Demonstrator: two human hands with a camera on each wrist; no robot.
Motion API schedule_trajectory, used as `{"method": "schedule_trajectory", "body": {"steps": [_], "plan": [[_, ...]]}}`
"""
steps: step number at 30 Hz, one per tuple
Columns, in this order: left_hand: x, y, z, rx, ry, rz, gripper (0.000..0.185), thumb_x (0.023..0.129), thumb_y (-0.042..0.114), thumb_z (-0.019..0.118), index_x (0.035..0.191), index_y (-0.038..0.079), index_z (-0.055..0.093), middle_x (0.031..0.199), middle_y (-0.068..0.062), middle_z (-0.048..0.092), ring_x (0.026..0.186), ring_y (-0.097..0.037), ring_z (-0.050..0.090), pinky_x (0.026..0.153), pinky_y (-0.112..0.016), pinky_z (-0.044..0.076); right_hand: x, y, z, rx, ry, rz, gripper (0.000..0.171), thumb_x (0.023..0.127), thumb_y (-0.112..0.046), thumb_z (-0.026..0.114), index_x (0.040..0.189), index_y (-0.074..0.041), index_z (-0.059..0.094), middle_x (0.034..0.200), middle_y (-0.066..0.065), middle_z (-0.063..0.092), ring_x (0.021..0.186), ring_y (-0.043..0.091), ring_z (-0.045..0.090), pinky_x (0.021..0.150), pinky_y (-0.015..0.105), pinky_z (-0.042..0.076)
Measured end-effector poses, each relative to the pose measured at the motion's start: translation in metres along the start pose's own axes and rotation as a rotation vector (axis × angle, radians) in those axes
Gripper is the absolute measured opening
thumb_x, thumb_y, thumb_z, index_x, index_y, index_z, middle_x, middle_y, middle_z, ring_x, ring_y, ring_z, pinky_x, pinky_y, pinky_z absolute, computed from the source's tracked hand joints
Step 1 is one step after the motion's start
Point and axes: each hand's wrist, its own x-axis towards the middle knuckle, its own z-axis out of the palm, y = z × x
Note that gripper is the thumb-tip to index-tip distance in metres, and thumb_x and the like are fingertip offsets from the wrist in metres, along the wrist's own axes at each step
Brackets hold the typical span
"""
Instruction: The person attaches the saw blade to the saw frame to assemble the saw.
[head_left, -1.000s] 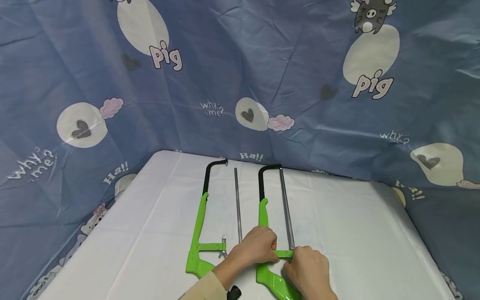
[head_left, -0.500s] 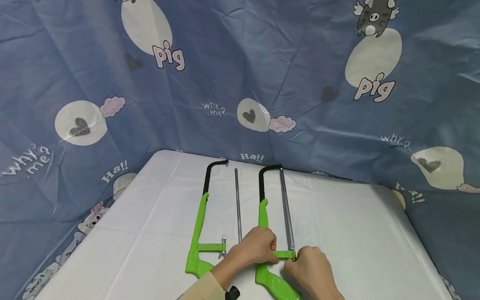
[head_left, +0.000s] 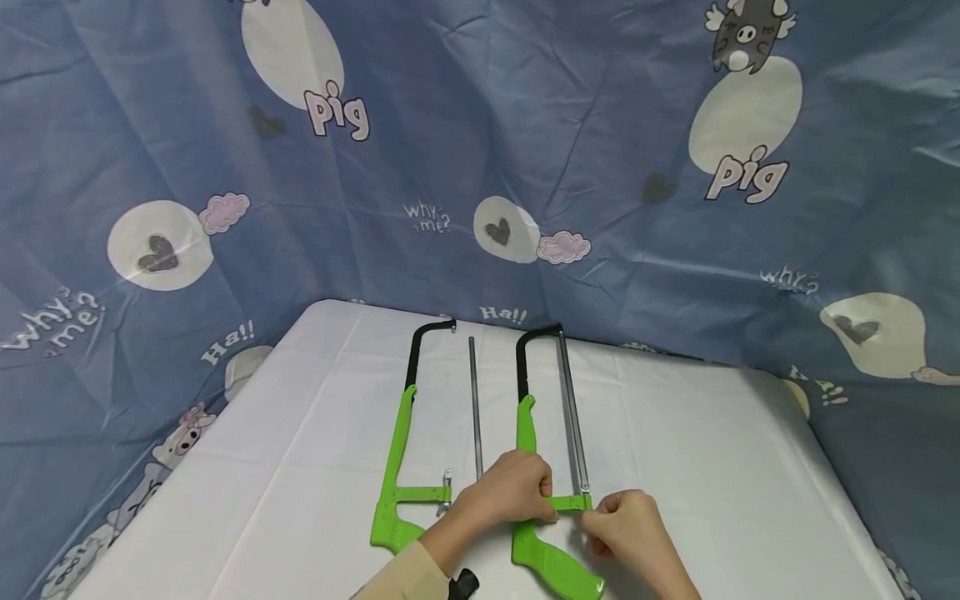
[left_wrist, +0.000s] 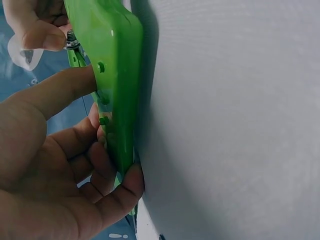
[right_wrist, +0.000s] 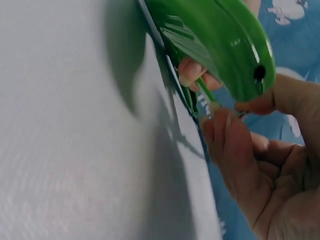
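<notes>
In the head view a green hacksaw [head_left: 527, 429] with a black front bow has its blade [head_left: 572, 417] fitted from the bow tip to the short green cross arm. My left hand [head_left: 510, 492] grips the green frame near that cross arm; the left wrist view shows its fingers curled round the green frame [left_wrist: 122, 80]. With thumb and finger, my right hand [head_left: 626, 529] pinches the small metal wing nut at the cross arm's end, mostly hidden by the fingers. A threaded screw [left_wrist: 71, 37] shows beside the right thumb in the left wrist view.
A second green hacksaw [head_left: 397, 454] lies to the left, without a blade, a wing nut [head_left: 443, 507] on its cross arm. Between the saws lies a loose blade [head_left: 476, 408]. White cloth [head_left: 315, 500] covers the table, and a blue printed curtain [head_left: 420, 167] hangs behind.
My right hand has shifted slightly right and turned, its fingers changing position at the cross arm's end. The held hacksaw's bow and cross arm sit slightly higher in view. The left hand keeps its grip.
</notes>
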Motion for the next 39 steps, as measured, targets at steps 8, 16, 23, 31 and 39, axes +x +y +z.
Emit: {"method": "schedule_trajectory", "body": {"steps": [8, 16, 23, 31, 39], "plan": [[0.001, 0.001, 0.000, -0.021, -0.004, -0.010, 0.024, 0.069, 0.027, 0.087, 0.064, 0.019, 0.065, 0.061, 0.015, 0.055, 0.055, -0.002, 0.046, 0.056, -0.016, 0.038, 0.010, 0.016, -0.009, 0.334, -0.219, 0.031, 0.022, 0.081, -0.007, 0.065, 0.075, 0.014, 0.066, 0.057, 0.005, 0.065, 0.049, 0.013, 0.061, 0.051, 0.030, 0.056], [0.004, 0.003, -0.001, -0.043, -0.014, -0.017, 0.024, 0.071, 0.028, 0.087, 0.065, 0.019, 0.066, 0.060, 0.015, 0.056, 0.054, -0.002, 0.047, 0.056, -0.017, 0.039, 0.016, 0.028, -0.014, 0.566, -0.365, 0.054, 0.017, 0.084, -0.002, 0.057, 0.079, 0.009, 0.069, 0.062, 0.000, 0.069, 0.054, 0.007, 0.065, 0.054, 0.023, 0.056], [0.003, 0.002, -0.002, -0.079, -0.030, -0.037, 0.024, 0.071, 0.029, 0.087, 0.064, 0.021, 0.065, 0.060, 0.016, 0.055, 0.056, -0.001, 0.046, 0.057, -0.017, 0.039, 0.019, 0.034, -0.018, 0.697, -0.516, 0.008, 0.022, 0.090, -0.004, 0.051, 0.082, -0.002, 0.071, 0.070, -0.002, 0.072, 0.061, 0.004, 0.068, 0.058, 0.019, 0.056], [0.006, 0.001, -0.004, -0.101, -0.039, -0.046, 0.024, 0.072, 0.029, 0.086, 0.065, 0.022, 0.065, 0.057, 0.015, 0.054, 0.055, -0.001, 0.047, 0.055, -0.017, 0.040, 0.025, 0.039, -0.019, 0.839, -0.667, -0.030, 0.032, 0.096, -0.002, 0.040, 0.089, -0.005, 0.071, 0.077, -0.003, 0.074, 0.067, 0.002, 0.068, 0.061, 0.014, 0.054], [0.006, 0.000, -0.004, -0.088, -0.051, -0.057, 0.025, 0.073, 0.030, 0.086, 0.066, 0.022, 0.064, 0.060, 0.014, 0.054, 0.056, -0.001, 0.046, 0.056, -0.017, 0.040, 0.026, 0.040, -0.023, 0.796, -0.713, -0.063, 0.026, 0.098, -0.003, 0.045, 0.094, -0.001, 0.071, 0.083, 0.001, 0.075, 0.073, 0.007, 0.072, 0.067, 0.019, 0.058]]}}
